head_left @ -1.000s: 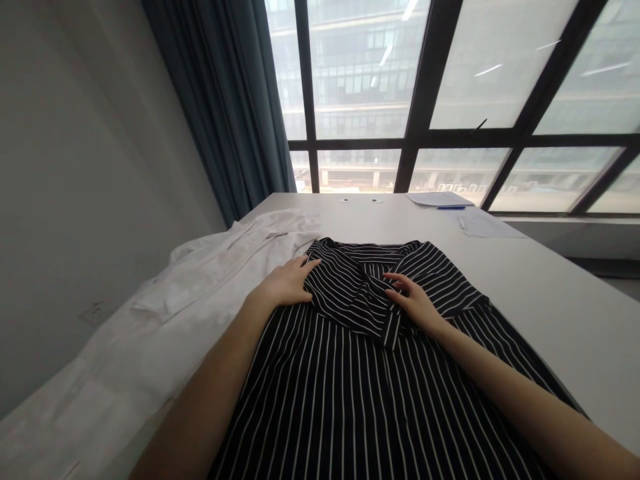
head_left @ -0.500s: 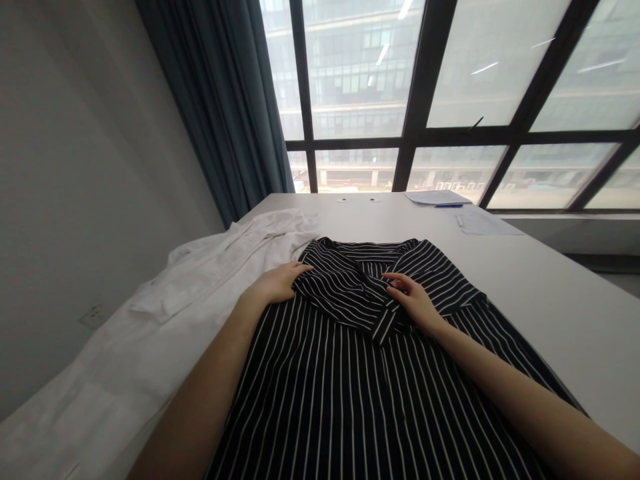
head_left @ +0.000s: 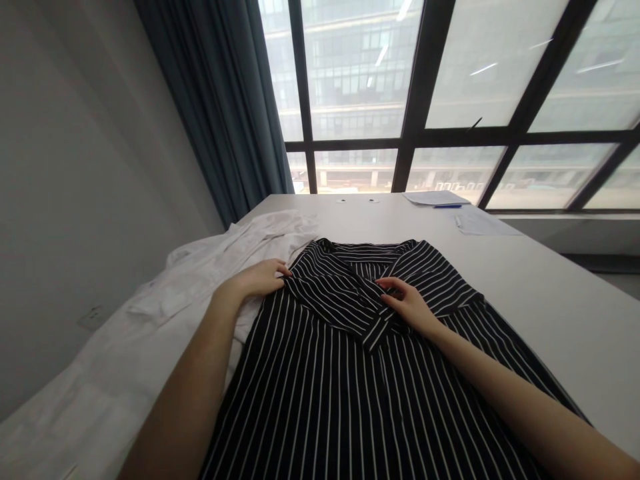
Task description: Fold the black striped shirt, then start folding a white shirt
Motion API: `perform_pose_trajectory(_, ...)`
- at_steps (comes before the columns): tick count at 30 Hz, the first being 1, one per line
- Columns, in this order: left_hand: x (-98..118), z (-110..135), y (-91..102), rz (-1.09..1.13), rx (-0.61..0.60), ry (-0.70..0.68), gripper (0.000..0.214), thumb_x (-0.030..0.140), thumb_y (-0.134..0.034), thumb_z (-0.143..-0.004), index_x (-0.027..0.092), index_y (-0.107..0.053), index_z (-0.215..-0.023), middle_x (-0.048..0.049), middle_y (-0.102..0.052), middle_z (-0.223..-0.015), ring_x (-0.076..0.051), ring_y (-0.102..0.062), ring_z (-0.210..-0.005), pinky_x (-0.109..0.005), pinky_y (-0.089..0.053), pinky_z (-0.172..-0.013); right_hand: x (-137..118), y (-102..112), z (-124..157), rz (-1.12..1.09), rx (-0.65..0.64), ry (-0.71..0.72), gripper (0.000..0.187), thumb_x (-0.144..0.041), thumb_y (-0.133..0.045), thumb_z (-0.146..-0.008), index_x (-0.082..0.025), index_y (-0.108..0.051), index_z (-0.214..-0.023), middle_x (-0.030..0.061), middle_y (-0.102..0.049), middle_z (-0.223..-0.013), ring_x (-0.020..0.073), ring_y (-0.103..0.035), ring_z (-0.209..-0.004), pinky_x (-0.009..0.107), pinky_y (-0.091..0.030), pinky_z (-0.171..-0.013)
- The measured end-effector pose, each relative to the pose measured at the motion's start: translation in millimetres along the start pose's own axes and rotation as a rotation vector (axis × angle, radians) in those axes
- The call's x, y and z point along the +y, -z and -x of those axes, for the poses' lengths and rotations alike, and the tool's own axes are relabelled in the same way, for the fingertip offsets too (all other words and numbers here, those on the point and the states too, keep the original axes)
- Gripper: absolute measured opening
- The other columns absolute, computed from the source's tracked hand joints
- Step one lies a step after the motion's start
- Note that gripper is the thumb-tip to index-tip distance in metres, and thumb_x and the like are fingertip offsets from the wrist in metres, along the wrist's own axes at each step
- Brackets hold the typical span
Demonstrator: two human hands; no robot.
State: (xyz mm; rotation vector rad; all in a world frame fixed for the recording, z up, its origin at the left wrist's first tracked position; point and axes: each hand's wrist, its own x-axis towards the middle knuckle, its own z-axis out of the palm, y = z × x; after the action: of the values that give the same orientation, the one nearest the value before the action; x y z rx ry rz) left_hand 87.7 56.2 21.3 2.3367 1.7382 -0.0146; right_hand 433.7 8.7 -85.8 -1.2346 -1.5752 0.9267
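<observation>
A black shirt with white stripes (head_left: 325, 387) lies spread on the table, its collar end toward the window. One sleeve (head_left: 336, 303) is folded across the chest, with its cuff (head_left: 377, 331) near the middle. At the left shoulder edge, my left hand (head_left: 263, 277) has its fingers closed on the cloth where the sleeve folds over. My right hand (head_left: 407, 303) pinches the upper edge of the folded sleeve between thumb and fingers, just below the neckline. The other sleeve is not clearly visible.
Rumpled white cloth (head_left: 165, 320) covers the left side of the white table (head_left: 560, 313). Papers (head_left: 435, 198), a blue pen (head_left: 447, 206) and a thin clear sheet (head_left: 485, 223) lie at the far right. Behind stand a blue curtain (head_left: 220, 100) and a large window (head_left: 360, 73).
My left hand has moved left, drawing the sleeve's fold outward. The cuff has shifted slightly left and nearer to me, and my right hand has moved a little left with the sleeve.
</observation>
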Motion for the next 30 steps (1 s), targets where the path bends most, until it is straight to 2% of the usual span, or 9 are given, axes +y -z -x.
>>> perform_pose_trajectory(4, 12.6, -33.1, -0.1, -0.067, 0.106, 0.074, 0.037, 0.016, -0.046, -0.081, 0.022, -0.073, -0.105, -0.0041, -0.073, -0.110, -0.019, -0.068, -0.101, -0.024, -0.049, -0.090, -1.9, -0.6, 0.5, 0.014, -0.004, 0.007, 0.031, -0.025, -0.064, -0.078, -0.022, -0.068, -0.109, 0.0053, -0.068, -0.110, 0.0202, -0.064, -0.099, 0.039, -0.051, -0.091)
perform_pose_trajectory(8, 28.8, -78.4, -12.7, -0.158, 0.195, 0.133, 0.034, 0.024, -0.044, -0.090, 0.019, -0.068, -0.114, -0.0106, -0.070, -0.117, -0.024, -0.066, -0.105, -0.031, -0.050, -0.088, -4.7, -0.8, 1.5, 0.041, -0.012, 0.033, 0.028, -0.023, -0.062, -0.081, -0.022, -0.068, -0.108, 0.0049, -0.069, -0.111, 0.0208, -0.063, -0.106, 0.040, -0.049, -0.096)
perform_pose_trajectory(11, 37.8, -98.8, -26.0, -0.240, 0.250, 0.186, 0.036, 0.033, -0.052, -0.089, 0.012, -0.065, -0.115, -0.0196, -0.068, -0.117, -0.033, -0.063, -0.108, -0.040, -0.051, -0.087, -5.4, -0.8, 1.8, 0.068, -0.021, 0.058, 0.027, -0.022, -0.060, -0.082, -0.022, -0.068, -0.107, 0.0043, -0.069, -0.109, 0.0207, -0.063, -0.106, 0.039, -0.049, -0.094)
perform_pose_trajectory(15, 34.8, -103.9, -35.5, -0.305, 0.297, 0.186, 0.032, 0.019, -0.040, -0.093, 0.010, -0.064, -0.113, -0.0210, -0.068, -0.111, -0.033, -0.064, -0.108, -0.043, -0.050, -0.087, -7.9, -0.4, 3.0, 0.126, -0.035, 0.064, 0.026, -0.022, -0.058, -0.084, -0.021, -0.068, -0.108, 0.0040, -0.069, -0.109, 0.0197, -0.063, -0.101, 0.037, -0.049, -0.090)
perform_pose_trajectory(17, 27.9, -101.5, -34.2, -0.321, 0.308, 0.172, 0.037, 0.012, -0.031, -0.095, 0.012, -0.063, -0.113, -0.0195, -0.068, -0.111, -0.032, -0.064, -0.106, -0.042, -0.050, -0.086, -9.6, -0.5, 3.8, 0.150, -0.036, 0.067, 0.026, -0.021, -0.058, -0.084, -0.021, -0.068, -0.108, 0.0038, -0.069, -0.108, 0.0195, -0.062, -0.102, 0.037, -0.047, -0.091)
perform_pose_trajectory(20, 22.0, -98.9, -27.9, -0.334, 0.317, 0.170, 0.037, 0.012, -0.031, -0.094, 0.011, -0.062, -0.114, -0.0201, -0.066, -0.111, -0.032, -0.065, -0.103, -0.042, -0.051, -0.083, -10.4, -1.4, 4.2, 0.165, -0.049, 0.071, 0.025, -0.021, -0.059, -0.083, -0.022, -0.068, -0.107, 0.0033, -0.070, -0.106, 0.0194, -0.063, -0.101, 0.037, -0.047, -0.091)
perform_pose_trajectory(24, 37.6, -104.3, -27.3, -0.338, 0.352, 0.124, 0.042, 0.010, -0.024, -0.095, 0.011, -0.055, -0.124, -0.0221, -0.056, -0.126, -0.032, -0.056, -0.117, -0.041, -0.049, -0.087, -10.3, -2.9, 4.3, 0.177, -0.044, 0.074, 0.024, -0.022, -0.063, -0.083, -0.023, -0.069, -0.106, 0.0033, -0.070, -0.108, 0.0197, -0.063, -0.102, 0.038, -0.047, -0.093)
perform_pose_trajectory(28, 58.4, -114.7, -48.3, -0.298, 0.260, 0.001, 0.037, 0.022, -0.032, -0.098, 0.015, -0.057, -0.124, -0.0174, -0.057, -0.128, -0.027, -0.056, -0.118, -0.037, -0.047, -0.093, -11.3, -3.1, 4.7, 0.182, -0.035, 0.088, 0.025, -0.025, -0.068, -0.080, -0.023, -0.069, -0.105, 0.0038, -0.071, -0.107, 0.0208, -0.063, -0.103, 0.039, -0.046, -0.095)
perform_pose_trajectory(30, 59.0, -118.0, -63.4, -0.273, 0.195, -0.029, 0.039, 0.034, -0.038, -0.098, 0.016, -0.056, -0.128, -0.0169, -0.058, -0.131, -0.028, -0.056, -0.119, -0.041, -0.044, -0.098, -10.6, -2.8, 4.5, 0.186, -0.034, 0.089, 0.025, -0.024, -0.068, -0.080, -0.023, -0.069, -0.105, 0.0035, -0.070, -0.107, 0.0202, -0.063, -0.102, 0.038, -0.046, -0.093)
